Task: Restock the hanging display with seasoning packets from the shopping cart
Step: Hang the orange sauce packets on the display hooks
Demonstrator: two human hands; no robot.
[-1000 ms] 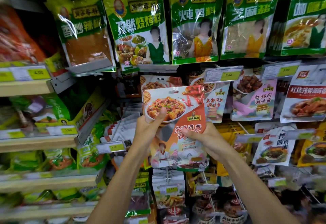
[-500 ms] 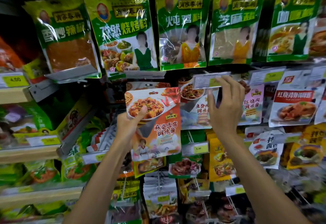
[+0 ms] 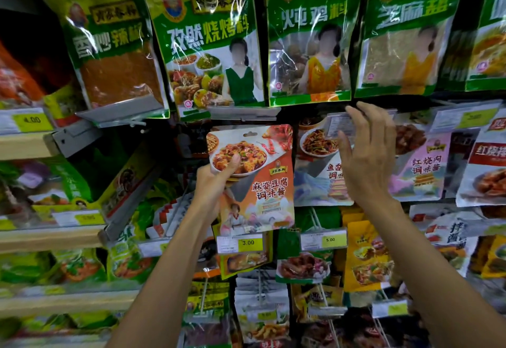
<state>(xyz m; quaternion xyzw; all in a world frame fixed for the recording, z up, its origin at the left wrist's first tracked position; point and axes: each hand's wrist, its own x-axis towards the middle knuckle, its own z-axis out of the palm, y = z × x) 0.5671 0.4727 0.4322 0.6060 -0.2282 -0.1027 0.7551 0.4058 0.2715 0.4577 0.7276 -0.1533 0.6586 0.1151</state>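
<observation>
Orange and white, the seasoning packet (image 3: 262, 183) is held upright in front of the hanging display, between the row of big green bags (image 3: 309, 40) above and a yellow 3.00 price label (image 3: 247, 242) just below its bottom edge. The left hand (image 3: 213, 180) grips it at the upper left corner: the thumb (image 3: 232, 162) lies across the front, on the printed bowl of food, and the other fingers are curled behind the packet, out of sight. The rest of the packet hangs free to the right of and below that grip.

The right hand (image 3: 367, 161) is apart from the packet, raised just to its right. Its fingers (image 3: 353, 110) are loose and nearly straight, holding nothing, their tips touching a clear price tag (image 3: 335, 125) in front of the neighbouring blue packet (image 3: 320, 180).
</observation>
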